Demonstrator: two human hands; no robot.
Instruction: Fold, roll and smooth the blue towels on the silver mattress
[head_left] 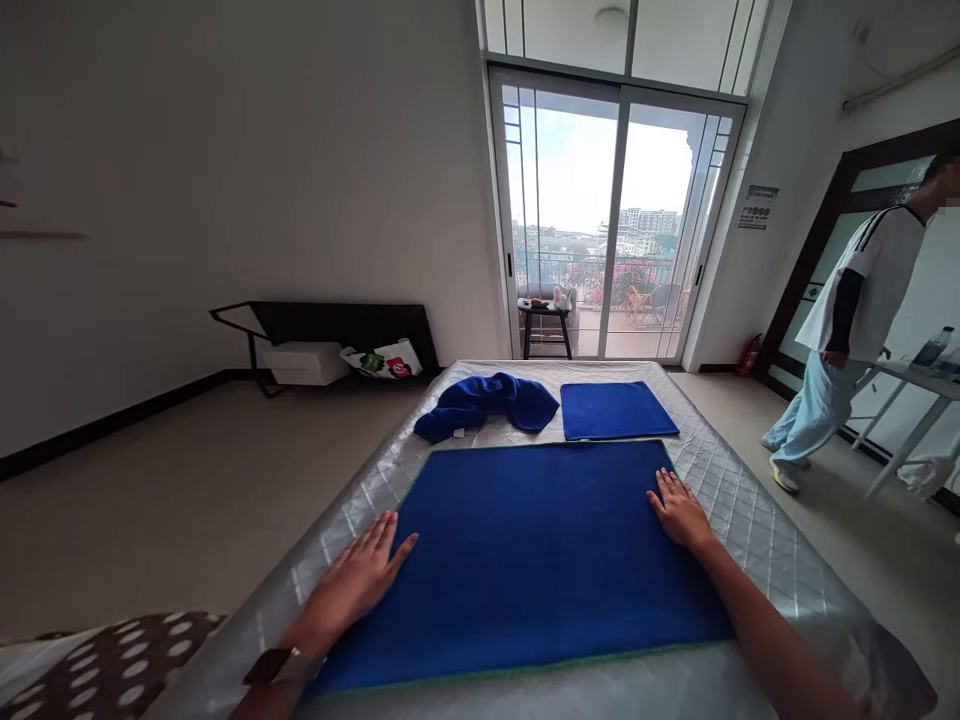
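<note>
A large blue cloth (540, 550) with green edging lies spread flat on the silvery quilted mattress (765, 540). My left hand (360, 570) rests open along the cloth's left edge, fingers stretched forward and thumb over the blue. At the far right corner, my right hand (681, 508) lies flat with fingers extended, touching the cloth. Neither hand grasps anything. Beyond the spread piece are a crumpled blue cloth (487, 405) with a small white tag and, to its right, a neatly folded blue cloth (616, 410).
A black bench frame (337, 335) with white boxes (306, 363) and a printed bag (384, 360) stands by the left wall. At right, a person (855, 300) stands near a white table (911, 375). Brown polka-dot fabric (127, 665) lies at lower left. Sliding glass doors (611, 220) are ahead.
</note>
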